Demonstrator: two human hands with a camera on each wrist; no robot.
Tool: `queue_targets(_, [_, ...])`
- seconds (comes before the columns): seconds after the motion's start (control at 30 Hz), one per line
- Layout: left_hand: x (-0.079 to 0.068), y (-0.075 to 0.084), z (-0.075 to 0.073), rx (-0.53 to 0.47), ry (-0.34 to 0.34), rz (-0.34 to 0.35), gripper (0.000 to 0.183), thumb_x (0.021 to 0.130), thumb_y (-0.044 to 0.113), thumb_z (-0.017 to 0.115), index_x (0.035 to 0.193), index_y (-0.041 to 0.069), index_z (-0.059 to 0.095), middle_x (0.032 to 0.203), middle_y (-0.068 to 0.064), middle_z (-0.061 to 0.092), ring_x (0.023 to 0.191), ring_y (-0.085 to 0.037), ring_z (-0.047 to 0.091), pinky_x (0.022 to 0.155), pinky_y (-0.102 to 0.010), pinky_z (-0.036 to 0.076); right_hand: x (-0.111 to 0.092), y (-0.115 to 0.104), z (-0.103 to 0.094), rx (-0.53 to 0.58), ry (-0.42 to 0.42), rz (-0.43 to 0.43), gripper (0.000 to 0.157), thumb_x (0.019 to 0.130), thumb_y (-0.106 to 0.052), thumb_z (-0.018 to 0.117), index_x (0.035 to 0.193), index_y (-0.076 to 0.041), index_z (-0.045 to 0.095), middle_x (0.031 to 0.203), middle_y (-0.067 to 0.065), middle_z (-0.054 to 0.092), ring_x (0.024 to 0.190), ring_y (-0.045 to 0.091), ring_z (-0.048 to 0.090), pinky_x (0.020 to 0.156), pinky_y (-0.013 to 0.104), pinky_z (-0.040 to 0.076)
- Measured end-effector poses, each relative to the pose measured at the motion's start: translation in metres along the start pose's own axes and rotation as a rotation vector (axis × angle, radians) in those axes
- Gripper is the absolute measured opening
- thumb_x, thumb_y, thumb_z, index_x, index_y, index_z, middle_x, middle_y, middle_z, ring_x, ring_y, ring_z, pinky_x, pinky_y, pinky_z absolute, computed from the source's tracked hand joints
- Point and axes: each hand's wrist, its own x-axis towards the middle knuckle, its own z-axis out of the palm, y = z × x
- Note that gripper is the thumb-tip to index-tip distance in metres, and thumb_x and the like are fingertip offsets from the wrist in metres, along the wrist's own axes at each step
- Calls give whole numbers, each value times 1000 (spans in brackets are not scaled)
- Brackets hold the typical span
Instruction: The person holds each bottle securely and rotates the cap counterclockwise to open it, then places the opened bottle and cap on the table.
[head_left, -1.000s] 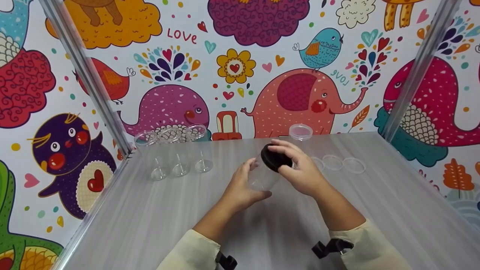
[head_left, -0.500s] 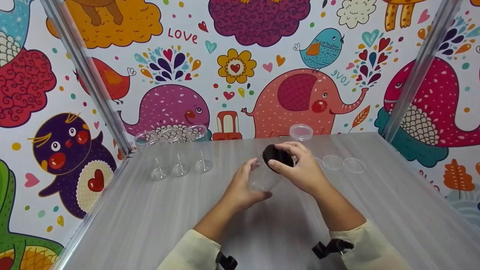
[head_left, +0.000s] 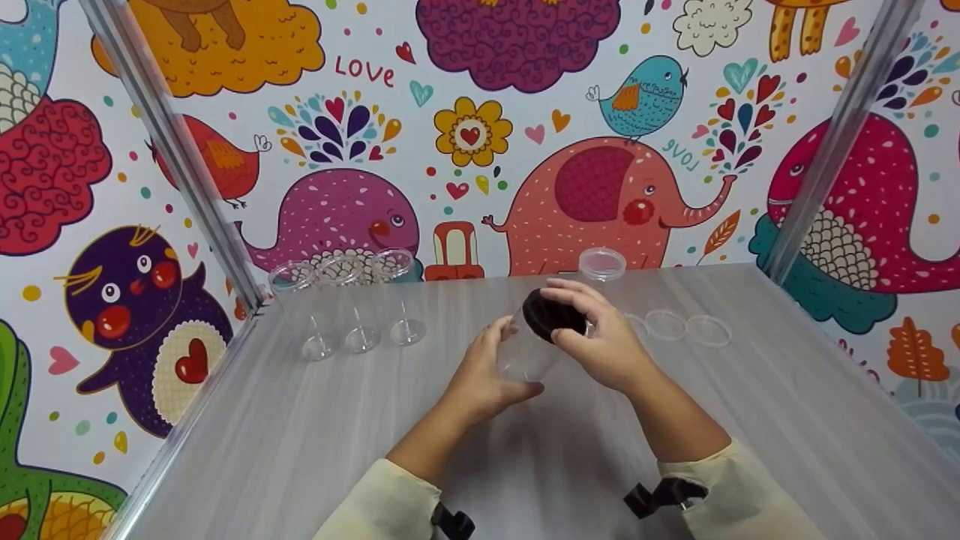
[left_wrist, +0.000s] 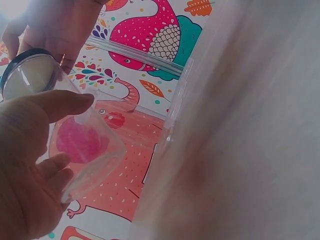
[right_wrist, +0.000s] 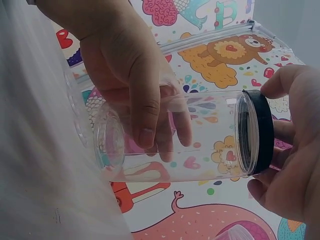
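Note:
A clear plastic jar [head_left: 525, 358] is held tilted above the table, its mouth end up and to the right. My left hand [head_left: 481, 379] grips the jar's body, thumb on the near side and fingers on the far side. On the mouth sits a round black lid [right_wrist: 263, 132]. My right hand [head_left: 609, 343] holds this lid by its rim, fingers at the far edge and thumb at the near edge. Through the clear wall in the right wrist view, nothing shows inside the jar.
Three clear jars [head_left: 408, 331] stand upright in a row at the back left. Another clear jar [head_left: 602, 265] stands behind my right hand, partly hidden. Several flat clear rings [head_left: 708, 331] lie right of it. A patterned wall and metal posts [head_left: 840, 142] bound the grey table [head_left: 300, 450].
My right thumb and fingers have shifted round the lid's rim, first rightward, then back to the left. The left hand and jar have stayed almost still.

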Motion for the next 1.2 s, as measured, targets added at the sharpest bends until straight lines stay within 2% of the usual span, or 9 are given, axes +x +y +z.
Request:
queue_targets(0.17, [0,0,0,-2,-5,2,105,75,30,97,161,24,39,160,-2,53,150,-31,49,123,-62,44,0,-1,0,26,-16,-19,50,94,-6,63,139,-26,71,160,-3,57,148,29,53,115,55,54])
queue_targets(0.27, [1,-1,-1,-2,-8,13,104,75,30,97,161,23,39,160,-2,53,149,-31,50,123,-61,44,0,0,1,28,-15,-16,48,95,-8,64,140,-25,71,161,-1,56,149,31,51,116,57,52])
queue_targets(0.4, [1,-1,-1,-4,-9,26,105,74,31,98,161,23,40,159,-3,54,146,-33,53,120,-62,47,1,1,1,-2,10,19,43,99,-26,72,142,-23,69,161,2,55,148,33,51,119,62,48])
queue_targets(0.5, [1,-1,-1,-2,-8,25,105,73,32,98,161,24,40,158,-3,54,143,-31,54,118,-62,49,3,2,1,-36,31,62,52,96,-40,77,144,-21,68,157,6,56,143,33,54,118,62,49])
queue_targets(0.63, [1,0,0,11,-7,9,107,72,32,98,161,26,39,159,-2,52,142,-29,54,117,-62,50,4,3,1,-91,34,108,62,91,-48,82,145,-21,66,151,8,58,136,33,57,111,58,56])
queue_targets(0.77, [0,0,0,15,-8,3,107,72,33,98,161,25,39,160,-5,52,143,-33,54,116,-64,50,3,2,0,-125,29,128,65,89,-51,83,145,-24,66,149,8,59,136,32,55,105,56,60])
queue_targets(1.0, [0,1,0,22,-8,9,106,73,33,97,161,24,39,161,-9,52,141,-31,55,116,-63,50,2,2,1,-126,35,86,57,92,-45,81,143,-25,68,150,5,60,140,32,50,109,60,56])
queue_targets(1.2, [1,0,0,23,-14,11,105,74,33,97,161,23,39,161,-10,52,141,-32,54,116,-65,49,0,2,1,-72,8,34,49,94,-24,74,143,-25,69,156,1,57,144,32,49,112,63,53])
